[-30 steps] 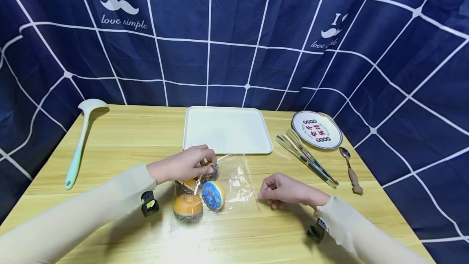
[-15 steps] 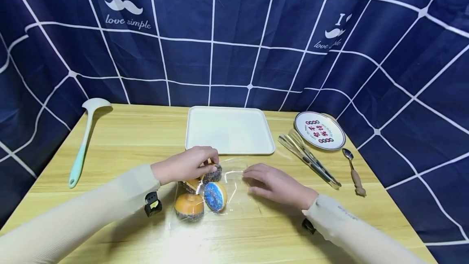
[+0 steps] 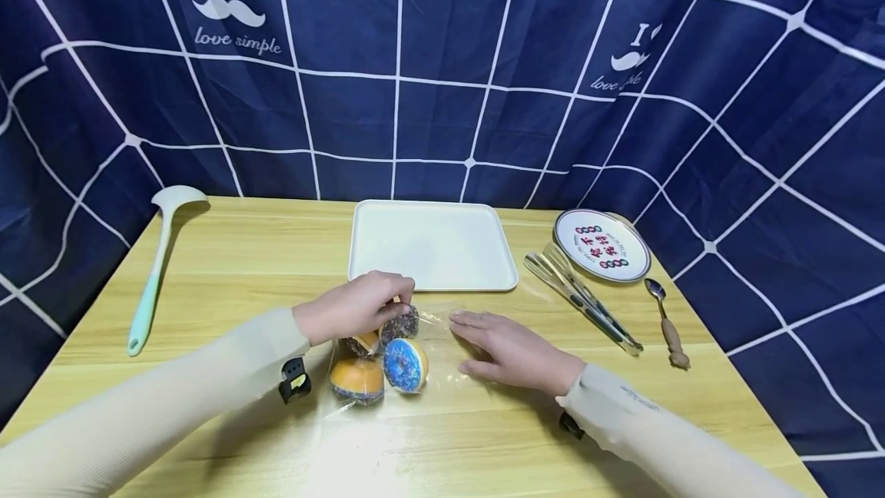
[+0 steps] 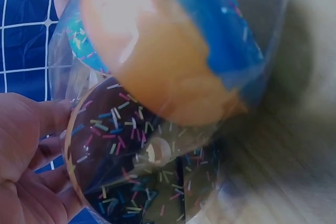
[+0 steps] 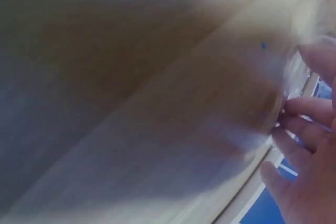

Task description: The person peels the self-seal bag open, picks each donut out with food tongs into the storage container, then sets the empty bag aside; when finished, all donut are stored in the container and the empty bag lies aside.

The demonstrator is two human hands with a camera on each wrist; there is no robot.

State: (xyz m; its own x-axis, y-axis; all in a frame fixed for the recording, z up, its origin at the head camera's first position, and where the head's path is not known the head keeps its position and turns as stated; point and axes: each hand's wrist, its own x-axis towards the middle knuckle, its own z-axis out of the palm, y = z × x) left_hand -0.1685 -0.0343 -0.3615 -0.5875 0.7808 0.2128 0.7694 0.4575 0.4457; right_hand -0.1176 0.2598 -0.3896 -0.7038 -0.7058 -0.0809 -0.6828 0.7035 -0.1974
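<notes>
A clear plastic bag (image 3: 442, 356) with several toy donuts in it lies mid-table. Inside are a blue-iced donut (image 3: 406, 366), an orange-brown one (image 3: 356, 377) and dark sprinkled ones, such as the dark donut (image 3: 402, 324) at the top. My left hand (image 3: 356, 306) grips the bag at that dark donut, fingers curled over its upper edge. In the left wrist view the fingers reach behind a chocolate donut (image 4: 118, 135) seen through the plastic. My right hand (image 3: 515, 350) rests on the bag's right end, fingers extended; the right wrist view is blurred.
Behind the bag lies a white tray (image 3: 432, 246). A green-handled ladle (image 3: 154, 275) is far left. On the right are metal tongs (image 3: 584, 302), a round plate (image 3: 601, 246) and a wooden-handled spoon (image 3: 668, 325). A blue gridded curtain (image 3: 346, 121) encloses the table.
My right hand has shifted left onto the bag's right end, its fingers going from curled to extended. My left hand stays at the dark donut. The donuts have shifted slightly.
</notes>
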